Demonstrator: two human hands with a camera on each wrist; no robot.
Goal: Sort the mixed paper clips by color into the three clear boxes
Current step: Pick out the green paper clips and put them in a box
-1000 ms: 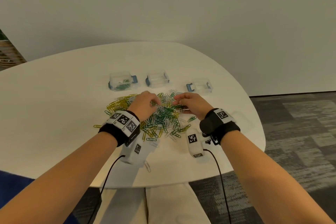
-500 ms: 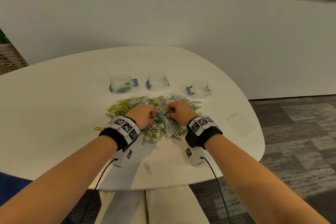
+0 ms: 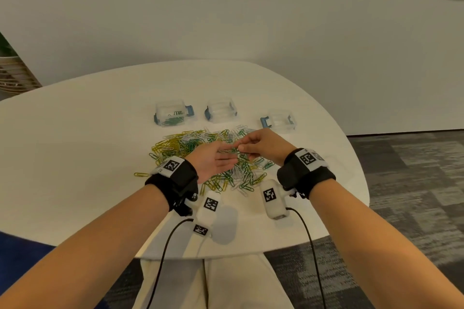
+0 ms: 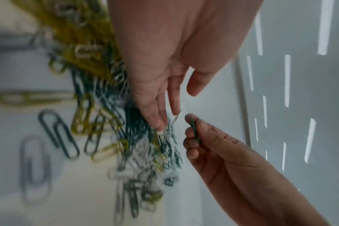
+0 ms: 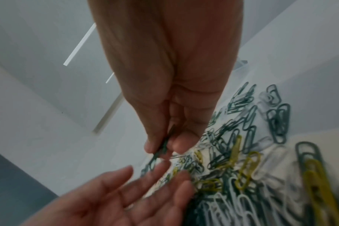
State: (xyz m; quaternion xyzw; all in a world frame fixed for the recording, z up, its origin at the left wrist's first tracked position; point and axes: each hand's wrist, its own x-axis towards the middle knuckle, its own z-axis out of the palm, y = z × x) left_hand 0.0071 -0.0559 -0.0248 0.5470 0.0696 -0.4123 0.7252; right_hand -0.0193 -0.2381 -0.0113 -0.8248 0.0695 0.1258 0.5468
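A heap of green, yellow and white paper clips (image 3: pixel 211 155) lies mid-table before three clear boxes. The left box (image 3: pixel 172 115) holds a few green clips; the middle box (image 3: pixel 221 110) and right box (image 3: pixel 278 120) look empty. My left hand (image 3: pixel 216 160) is turned palm up over the heap with straight fingers (image 4: pixel 157 120). My right hand (image 3: pixel 253 145) hovers just beyond its fingertips, pinching green paper clips (image 5: pixel 162 148) between thumb and fingers, also seen as green clips (image 4: pixel 194 130) in the left wrist view.
The white round table (image 3: pixel 75 158) ends close to my lap. A stray yellow clip (image 3: pixel 141 174) lies left of the heap. A clear lid (image 3: pixel 336 163) rests at the right. Grey carpet (image 3: pixel 414 183) and a white wall surround the table.
Both hands lifted off the heap. The left hand turned palm up and opened. The right hand rose holding green clips and moved to the left hand's fingertips.
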